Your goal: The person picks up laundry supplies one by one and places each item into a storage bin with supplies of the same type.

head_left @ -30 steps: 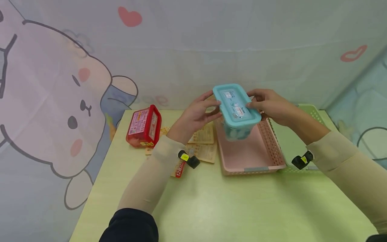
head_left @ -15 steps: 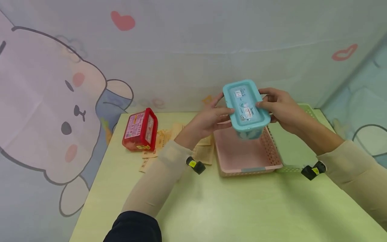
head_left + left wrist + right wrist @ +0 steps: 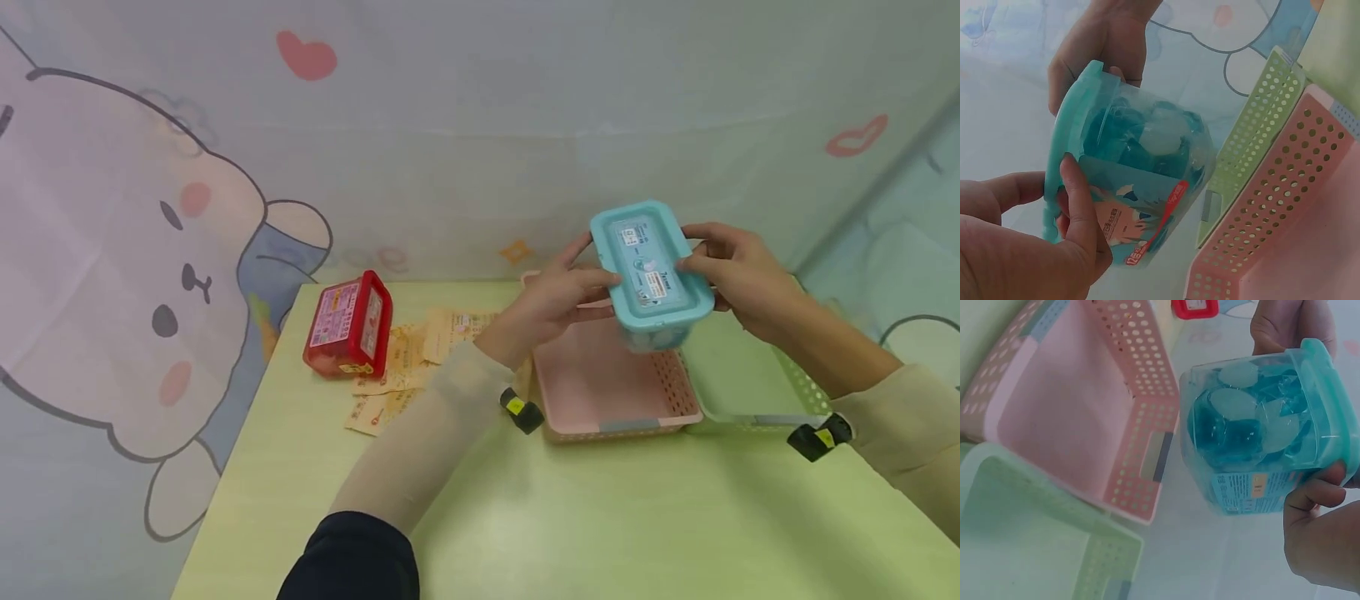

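Observation:
Between my two hands is a clear plastic tub (image 3: 651,262) with a turquoise lid, held up over the far right part of the pink basket (image 3: 600,375). Blue-and-white pods fill it, as the right wrist view shows through its wall. My left hand (image 3: 558,300) grips the lid edge and side from the left, fingers spread along it. From the right, my right hand (image 3: 738,271) pinches the lid's rim, thumb on top. The green basket (image 3: 750,375) stands below and to the right of the tub.
A red-lidded tub (image 3: 348,325) lies tipped on its side at the back left of the table (image 3: 570,517). Several tan paper packets (image 3: 386,408) lie beside it, some behind my left forearm. A printed cloth backdrop (image 3: 465,150) rises behind the table.
Both hands have carried the turquoise-lidded tub steadily to the right, from over the middle of the pink basket toward the green one. More of the packets shows now.

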### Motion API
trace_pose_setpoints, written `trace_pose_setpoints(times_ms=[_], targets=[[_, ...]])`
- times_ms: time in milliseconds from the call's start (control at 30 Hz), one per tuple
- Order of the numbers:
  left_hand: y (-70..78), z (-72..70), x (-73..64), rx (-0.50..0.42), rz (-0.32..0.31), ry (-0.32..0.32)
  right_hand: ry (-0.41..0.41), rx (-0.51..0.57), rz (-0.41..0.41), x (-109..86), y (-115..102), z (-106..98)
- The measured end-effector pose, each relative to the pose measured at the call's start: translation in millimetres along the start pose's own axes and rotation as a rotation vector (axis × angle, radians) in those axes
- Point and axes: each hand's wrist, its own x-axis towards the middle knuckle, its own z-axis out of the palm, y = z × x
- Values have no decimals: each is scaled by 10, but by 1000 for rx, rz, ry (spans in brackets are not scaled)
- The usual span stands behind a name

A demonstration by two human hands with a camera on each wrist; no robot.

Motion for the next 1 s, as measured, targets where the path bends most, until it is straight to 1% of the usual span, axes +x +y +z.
trace_pose_setpoints(times_ms=[200, 367, 533, 633, 700, 767, 833, 900, 933, 1000], targets=[[-106, 139, 155, 29, -31, -4, 69, 4, -9, -59, 152, -111], [-214, 262, 256, -3, -41, 35, 104, 34, -23, -37, 275, -192], [-319, 415, 296, -22, -11, 68, 128, 83, -33, -52, 419, -303], [-387, 518, 306, 8, 15, 98, 132, 136, -41, -91, 512, -375], [-440, 582, 311, 61, 41, 107, 134, 135, -46, -119, 571, -426], [-497, 643, 317, 129, 80, 107, 133, 84, -52, -151, 623, -486], [-555, 696, 323, 192, 120, 108, 132, -19, -60, -178, 671, -549], [-611, 744, 328, 245, 155, 111, 129, -144, -71, -200, 717, -604], [-637, 765, 331, 269, 167, 113, 125, -199, -78, -210, 741, -630], [-686, 806, 339, 302, 179, 119, 117, -270, -89, -222, 792, -674]])
